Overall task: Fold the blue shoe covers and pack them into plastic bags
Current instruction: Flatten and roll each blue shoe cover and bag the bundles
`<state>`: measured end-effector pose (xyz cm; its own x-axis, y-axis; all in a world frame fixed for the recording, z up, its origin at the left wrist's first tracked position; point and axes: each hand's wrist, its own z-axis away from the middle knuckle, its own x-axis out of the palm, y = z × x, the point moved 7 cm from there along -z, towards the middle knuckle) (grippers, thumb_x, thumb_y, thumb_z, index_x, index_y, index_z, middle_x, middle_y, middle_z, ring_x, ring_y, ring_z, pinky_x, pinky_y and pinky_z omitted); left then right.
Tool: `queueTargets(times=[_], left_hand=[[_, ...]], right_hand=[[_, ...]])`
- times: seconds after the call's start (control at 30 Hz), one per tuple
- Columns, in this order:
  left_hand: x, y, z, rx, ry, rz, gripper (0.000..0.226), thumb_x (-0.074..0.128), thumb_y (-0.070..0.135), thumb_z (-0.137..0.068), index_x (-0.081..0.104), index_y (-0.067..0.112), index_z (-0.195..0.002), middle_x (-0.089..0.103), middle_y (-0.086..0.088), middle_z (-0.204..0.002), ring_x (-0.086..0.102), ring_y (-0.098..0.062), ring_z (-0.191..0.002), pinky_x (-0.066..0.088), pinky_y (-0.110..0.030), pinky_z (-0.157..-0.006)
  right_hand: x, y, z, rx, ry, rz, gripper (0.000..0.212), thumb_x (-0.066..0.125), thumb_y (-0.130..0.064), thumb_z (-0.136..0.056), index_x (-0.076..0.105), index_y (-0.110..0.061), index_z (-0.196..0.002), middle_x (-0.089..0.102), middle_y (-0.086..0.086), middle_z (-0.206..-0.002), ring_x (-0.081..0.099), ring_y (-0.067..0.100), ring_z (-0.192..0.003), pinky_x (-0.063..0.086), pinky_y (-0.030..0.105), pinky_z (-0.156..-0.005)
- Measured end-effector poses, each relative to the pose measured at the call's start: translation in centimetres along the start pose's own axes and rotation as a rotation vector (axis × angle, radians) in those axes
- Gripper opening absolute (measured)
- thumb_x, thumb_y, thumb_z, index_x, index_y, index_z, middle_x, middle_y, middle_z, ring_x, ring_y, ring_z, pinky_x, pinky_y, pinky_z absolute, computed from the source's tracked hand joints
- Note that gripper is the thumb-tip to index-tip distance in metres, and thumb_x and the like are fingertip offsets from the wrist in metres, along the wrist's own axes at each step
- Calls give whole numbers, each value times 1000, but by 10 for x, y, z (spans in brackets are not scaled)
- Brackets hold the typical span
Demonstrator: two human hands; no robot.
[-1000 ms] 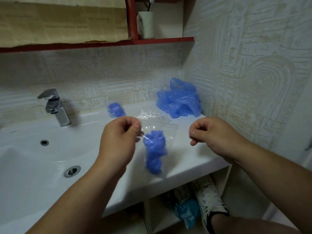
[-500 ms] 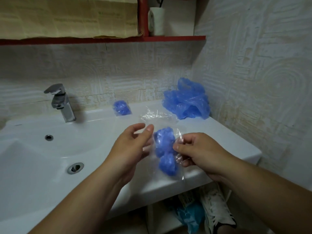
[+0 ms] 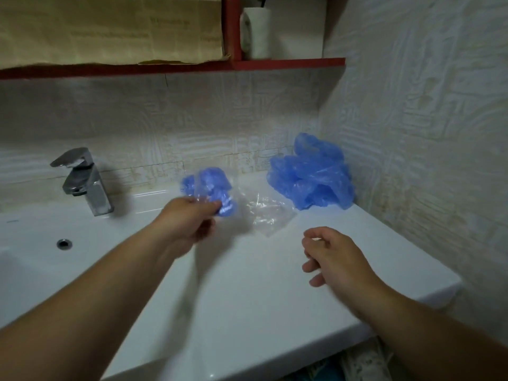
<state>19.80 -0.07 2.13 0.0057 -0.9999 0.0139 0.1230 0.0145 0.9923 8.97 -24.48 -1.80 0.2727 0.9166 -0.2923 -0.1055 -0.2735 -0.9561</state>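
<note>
Left hand (image 3: 189,220), blurred, centre frame: fingers curled, pinching a filled plastic bag (image 3: 217,192) of blue shoe covers over the back of the washbasin (image 3: 247,298). A second blue bundle (image 3: 186,185) is half hidden behind it. Right hand (image 3: 332,257), lower right: loosely curled, holding nothing. Empty plastic bag (image 3: 268,215) hard to outline. Loose shoe-cover pile (image 3: 310,182) right of centre.

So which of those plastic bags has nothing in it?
The flat clear bag lying beside the loose blue pile. The filled bag in the left hand shows blue covers inside, as the small packet behind it seems to.
</note>
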Motion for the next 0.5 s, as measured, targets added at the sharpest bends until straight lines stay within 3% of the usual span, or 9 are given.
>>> queueTargets(times=[0.07, 0.13, 0.2, 0.27, 0.33, 0.4, 0.47, 0.5], left_hand=[[2, 17, -42, 27, 47, 82, 10, 69, 9, -90, 61, 4, -94, 57, -9, -77, 53, -14, -59, 52, -19, -50], [3, 28, -80, 61, 150, 36, 38, 78, 22, -83, 59, -2, -107, 58, -14, -90, 59, -22, -67, 57, -30, -66], [7, 35, -104, 82, 346, -263, 65, 78, 36, -71, 53, 2, -121, 57, -17, -112, 64, -33, -86, 56, -42, -83], [40, 50, -104, 299, 384, -547, 54, 71, 34, -78, 54, 14, -124, 50, -15, -128, 62, -38, -103, 53, -46, -92], [102, 60, -85, 694, 167, -770, 28, 66, 27, -88, 66, 19, -115, 55, -11, -129, 56, -32, -115, 42, -34, -102], [164, 51, -60, 988, -123, -943, 23, 57, 26, -92, 73, 21, -108, 56, -7, -135, 47, -29, -126, 31, -33, -108], [214, 29, -45, 1133, -325, -1239, 36, 47, 29, -88, 72, 24, -114, 47, -4, -149, 39, -31, -136, 24, -41, -114], [230, 17, -44, 1115, -370, -1410, 41, 46, 28, -89, 67, 26, -124, 37, 0, -156, 31, -30, -142, 17, -45, -118]], right_hand=[[-1, 3, -8, -22, 11, 3, 19, 56, -29, -99, 58, -29, -118, 64, -2, -100, 66, 15, -85, 52, 17, -55], [-4, 6, -14, -54, 49, 39, 18, 58, -27, -97, 59, -30, -115, 63, -4, -98, 65, 14, -85, 53, 18, -56], [-12, 12, -18, -84, 137, 99, 17, 60, -25, -96, 60, -31, -112, 62, -7, -98, 65, 13, -86, 59, 24, -67], [-20, 14, -20, -125, 229, 195, 17, 61, -22, -95, 61, -31, -109, 61, -11, -101, 62, 9, -88, 56, 21, -78], [-21, 12, -21, -163, 268, 261, 16, 61, -19, -94, 62, -29, -107, 60, -13, -103, 60, 3, -89, 44, 6, -73], [-20, 12, -24, -169, 273, 276, 15, 60, -18, -94, 62, -29, -104, 59, -14, -101, 58, 1, -88, 39, 4, -70], [-21, 13, -25, -177, 284, 264, 14, 60, -16, -92, 64, -27, -100, 61, -12, -99, 59, 4, -89, 44, 10, -75], [-22, 15, -26, -184, 293, 256, 14, 61, -15, -91, 65, -26, -99, 62, -10, -98, 60, 7, -90, 47, 17, -80]])
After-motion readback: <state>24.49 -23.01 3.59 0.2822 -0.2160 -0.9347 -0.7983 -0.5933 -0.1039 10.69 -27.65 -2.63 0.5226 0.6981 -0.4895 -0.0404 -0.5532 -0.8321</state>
